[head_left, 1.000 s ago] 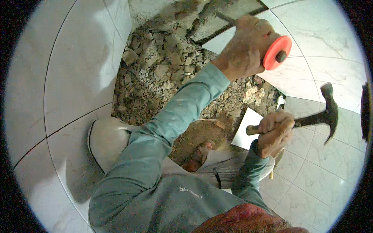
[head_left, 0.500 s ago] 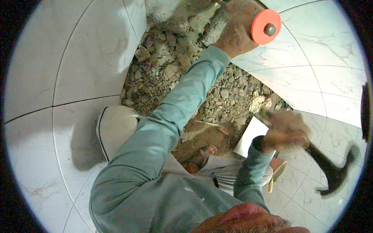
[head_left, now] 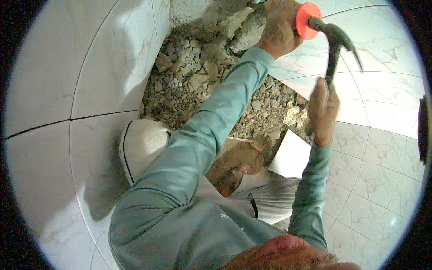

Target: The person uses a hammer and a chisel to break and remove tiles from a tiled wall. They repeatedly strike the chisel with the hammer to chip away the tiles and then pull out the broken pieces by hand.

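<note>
At the top of the view, my left hand (head_left: 280, 30) is wrapped round a chisel fitted with a round orange-red hand guard (head_left: 306, 21). Its blade end lies partly past the upper edge, beside broken grey concrete (head_left: 247, 33). My right hand (head_left: 323, 108) grips the handle of a dark claw hammer (head_left: 334, 40). The hammer's face meets the chisel's struck end, just right of the guard, and its claw points to the right. Fingers of my left hand partly hide the chisel's shaft.
Loose rubble (head_left: 189, 83) fills the dug-out patch under my left arm. White marbled tiles (head_left: 103, 72) flank it on the left, with more tiles (head_left: 346, 90) at right. A white flat piece (head_left: 291, 155) lies near my right forearm. My sandalled foot (head_left: 231, 180) rests on bare ground.
My right hand has swung the hammer up from the lower right onto the chisel's end. My left hand stays on the chisel, shifted only slightly.
</note>
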`<act>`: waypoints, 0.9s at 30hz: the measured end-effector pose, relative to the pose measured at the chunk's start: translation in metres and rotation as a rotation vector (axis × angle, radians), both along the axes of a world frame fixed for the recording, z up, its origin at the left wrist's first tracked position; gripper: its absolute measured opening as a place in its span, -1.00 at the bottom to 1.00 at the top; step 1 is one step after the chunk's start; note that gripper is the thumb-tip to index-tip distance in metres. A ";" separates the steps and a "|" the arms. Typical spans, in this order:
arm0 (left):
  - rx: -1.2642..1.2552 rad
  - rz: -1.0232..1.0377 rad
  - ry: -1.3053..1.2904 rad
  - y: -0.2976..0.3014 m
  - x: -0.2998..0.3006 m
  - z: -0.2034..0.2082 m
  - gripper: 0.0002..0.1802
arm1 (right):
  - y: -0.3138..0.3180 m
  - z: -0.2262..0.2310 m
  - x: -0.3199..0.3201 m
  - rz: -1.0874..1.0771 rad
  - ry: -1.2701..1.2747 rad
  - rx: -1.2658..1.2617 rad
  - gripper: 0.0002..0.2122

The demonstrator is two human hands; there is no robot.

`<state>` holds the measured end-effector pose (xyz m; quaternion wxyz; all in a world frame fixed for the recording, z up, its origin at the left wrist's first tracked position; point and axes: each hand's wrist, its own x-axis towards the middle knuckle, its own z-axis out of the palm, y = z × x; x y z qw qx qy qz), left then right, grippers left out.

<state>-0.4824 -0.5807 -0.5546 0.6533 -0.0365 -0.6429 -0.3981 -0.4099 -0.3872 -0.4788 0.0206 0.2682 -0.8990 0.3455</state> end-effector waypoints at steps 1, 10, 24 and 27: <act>-0.057 0.052 0.006 -0.011 0.002 0.003 -0.76 | 0.006 0.012 -0.002 -0.030 0.112 0.044 -0.65; 0.158 -0.148 -0.059 -0.004 -0.016 -0.005 -0.77 | -0.016 0.020 0.000 -0.028 -0.013 0.076 -0.77; 0.105 0.031 0.166 -0.003 -0.021 0.013 -0.58 | 0.000 0.040 0.006 0.077 0.050 -0.627 -0.69; 0.101 -0.010 0.134 -0.002 -0.021 0.025 -0.64 | 0.007 0.021 -0.021 0.220 0.332 -0.285 -0.67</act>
